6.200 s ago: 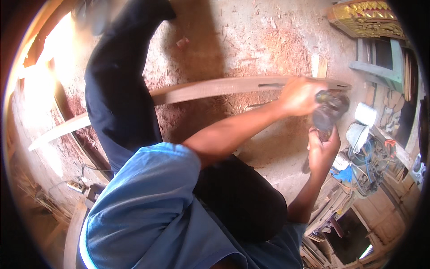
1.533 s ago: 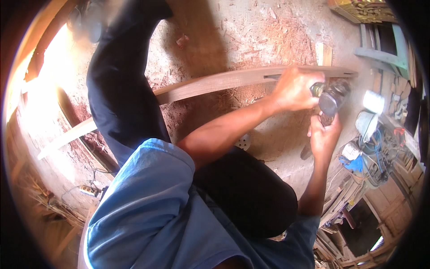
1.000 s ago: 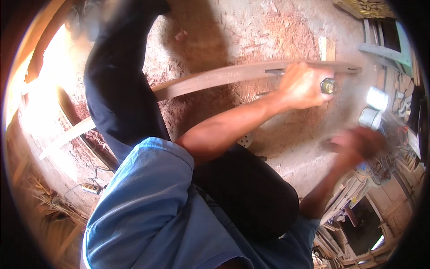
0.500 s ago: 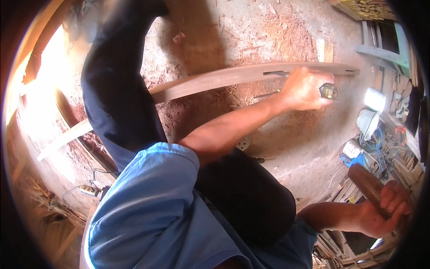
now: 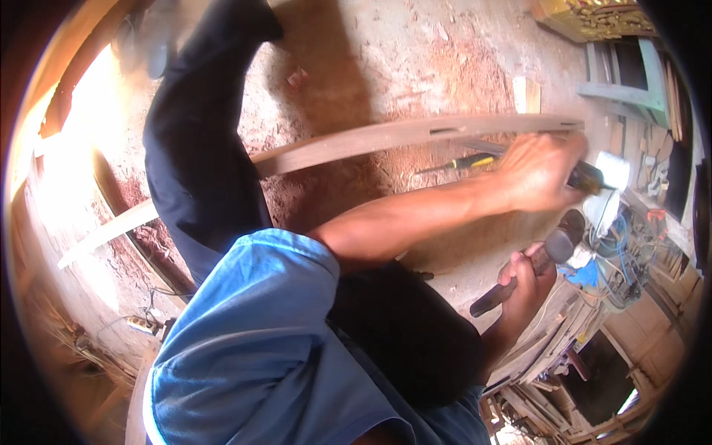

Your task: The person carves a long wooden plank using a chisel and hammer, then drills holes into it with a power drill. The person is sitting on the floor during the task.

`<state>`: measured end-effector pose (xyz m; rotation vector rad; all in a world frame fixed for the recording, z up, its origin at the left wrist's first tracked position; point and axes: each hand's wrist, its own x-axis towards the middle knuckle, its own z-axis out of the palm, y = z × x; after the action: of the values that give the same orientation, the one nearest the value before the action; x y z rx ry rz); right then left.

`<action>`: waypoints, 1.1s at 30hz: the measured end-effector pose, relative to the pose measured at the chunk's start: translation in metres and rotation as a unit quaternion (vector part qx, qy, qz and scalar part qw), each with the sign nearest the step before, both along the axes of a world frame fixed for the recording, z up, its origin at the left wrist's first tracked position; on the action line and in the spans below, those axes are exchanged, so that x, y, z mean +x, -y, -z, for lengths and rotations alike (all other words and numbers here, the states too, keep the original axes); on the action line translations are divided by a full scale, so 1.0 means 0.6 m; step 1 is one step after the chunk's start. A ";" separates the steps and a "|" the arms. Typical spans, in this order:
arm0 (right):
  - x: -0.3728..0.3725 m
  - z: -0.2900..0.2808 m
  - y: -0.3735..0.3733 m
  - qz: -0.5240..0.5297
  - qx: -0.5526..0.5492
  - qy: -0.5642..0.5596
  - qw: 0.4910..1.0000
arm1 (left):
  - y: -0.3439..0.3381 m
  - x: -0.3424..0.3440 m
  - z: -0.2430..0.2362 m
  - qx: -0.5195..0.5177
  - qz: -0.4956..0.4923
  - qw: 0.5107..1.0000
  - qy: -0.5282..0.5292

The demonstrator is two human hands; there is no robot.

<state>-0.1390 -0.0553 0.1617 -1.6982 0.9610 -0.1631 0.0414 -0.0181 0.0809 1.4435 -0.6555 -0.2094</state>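
My left hand (image 5: 538, 170), slightly blurred, is closed around a dark chisel-like tool (image 5: 587, 179) that juts rightward. It is just below the right part of a long curved wooden board (image 5: 356, 142) with narrow dark slots. Lower right, my right hand (image 5: 526, 274) grips a wooden-handled hammer (image 5: 562, 245), its dark head raised toward my left hand. A yellow-and-black handled tool (image 5: 471, 162) lies beside the board, left of my left hand. My dark-trousered leg (image 5: 193, 156) crosses over the board on the left.
At upper right are a gold carved piece (image 5: 593, 18) and a pale green frame (image 5: 653, 81). Cables, containers and a blue item (image 5: 582, 274) crowd the right. Scrap wood (image 5: 653, 334) fills the lower right. A power strip (image 5: 141, 324) lies at lower left.
My left hand has moved right and down, turning the tool from end-on to sideways. My right hand has swung the hammer up and leftward from the lower-right edge.
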 end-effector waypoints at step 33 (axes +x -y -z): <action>-0.045 -0.074 0.078 0.048 -0.233 0.138 0.961 | -0.012 -0.008 0.145 -0.050 -0.085 0.989 0.112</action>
<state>-0.1660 -0.1018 0.2060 -1.9871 0.8344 -0.7190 0.0365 -0.0106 -0.0061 1.4290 -0.7111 0.1191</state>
